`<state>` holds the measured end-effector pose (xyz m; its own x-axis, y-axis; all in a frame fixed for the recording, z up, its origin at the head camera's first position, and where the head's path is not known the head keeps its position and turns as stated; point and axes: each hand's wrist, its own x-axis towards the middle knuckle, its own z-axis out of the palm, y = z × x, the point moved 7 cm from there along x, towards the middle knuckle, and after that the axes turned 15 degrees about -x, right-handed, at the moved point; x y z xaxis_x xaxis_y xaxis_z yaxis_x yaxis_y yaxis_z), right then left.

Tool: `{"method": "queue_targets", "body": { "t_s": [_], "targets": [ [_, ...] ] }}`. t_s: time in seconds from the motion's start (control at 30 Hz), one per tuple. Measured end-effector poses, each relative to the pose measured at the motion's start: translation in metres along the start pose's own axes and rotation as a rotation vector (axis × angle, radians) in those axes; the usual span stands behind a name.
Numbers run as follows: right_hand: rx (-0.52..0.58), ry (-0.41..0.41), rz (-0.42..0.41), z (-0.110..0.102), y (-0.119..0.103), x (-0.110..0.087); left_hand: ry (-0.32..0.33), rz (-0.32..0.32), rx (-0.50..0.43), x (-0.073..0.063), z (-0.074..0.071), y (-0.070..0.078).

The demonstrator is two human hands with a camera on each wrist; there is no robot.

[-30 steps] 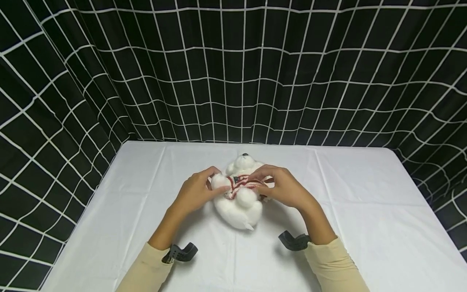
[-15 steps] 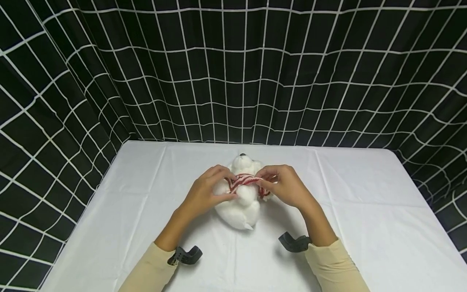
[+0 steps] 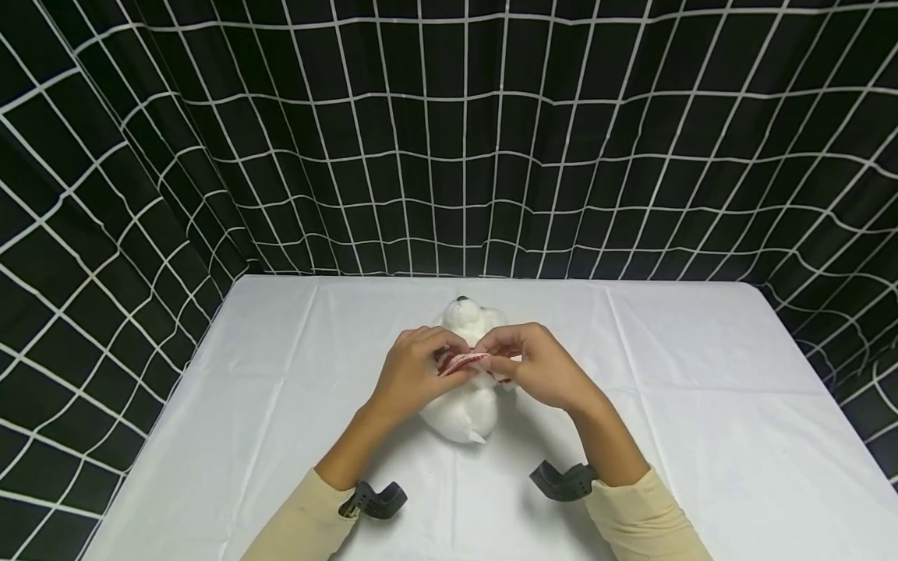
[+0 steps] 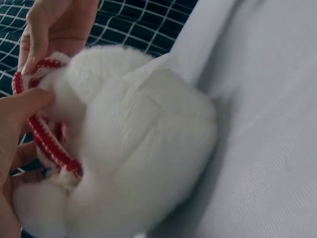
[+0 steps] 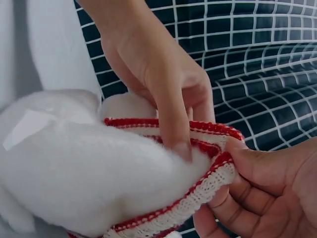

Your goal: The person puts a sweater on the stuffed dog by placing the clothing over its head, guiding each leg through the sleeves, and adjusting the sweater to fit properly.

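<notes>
A white plush bear (image 3: 459, 413) lies on its back, its dark nose toward the far side of the table. Around its body is a red and white knitted doll sweater (image 5: 183, 206). My right hand (image 3: 543, 370) pinches the sweater's red-trimmed edge between thumb and fingers, stretching it into a loop. From the other side my left hand (image 3: 417, 370) grips the sweater; its thumb lies over the knit against a white plush limb, with the fingers behind. In the left wrist view the bear's rounded rear and white tag (image 4: 153, 69) face the camera. My hands hide much of the sweater in the head view.
The table (image 3: 281, 467) is covered with a creased white cloth. Black curtain (image 3: 491, 140) with a white grid hangs behind it and along both sides. A dark wrist mount (image 3: 375, 499) sits at my left sleeve, another mount (image 3: 564, 481) at my right.
My left hand has moved right, from the bear's limb onto the sweater, close to my right hand. The sweater's edge is now lifted and bunched between both hands.
</notes>
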<state>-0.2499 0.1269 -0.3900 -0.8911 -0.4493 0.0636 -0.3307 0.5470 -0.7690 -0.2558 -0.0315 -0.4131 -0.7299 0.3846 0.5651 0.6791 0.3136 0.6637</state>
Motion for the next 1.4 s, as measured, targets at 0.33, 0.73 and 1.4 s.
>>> {"method": "queue_targets", "body": {
  "t_s": [0.33, 0.73, 1.4],
  "targets": [
    [-0.063, 0.017, -0.103, -0.003, -0.004, -0.001, 0.031, 0.105, 0.113, 0.003, 0.007, 0.008],
    [-0.22, -0.078, 0.233, -0.029, 0.08, -0.009, -0.133, 0.037, -0.058, 0.006, 0.011, 0.007],
    [0.248, -0.153, 0.214, 0.01, 0.106, 0.009, -0.082, 0.049, -0.2, 0.007, 0.005, 0.008]
  ]
}}
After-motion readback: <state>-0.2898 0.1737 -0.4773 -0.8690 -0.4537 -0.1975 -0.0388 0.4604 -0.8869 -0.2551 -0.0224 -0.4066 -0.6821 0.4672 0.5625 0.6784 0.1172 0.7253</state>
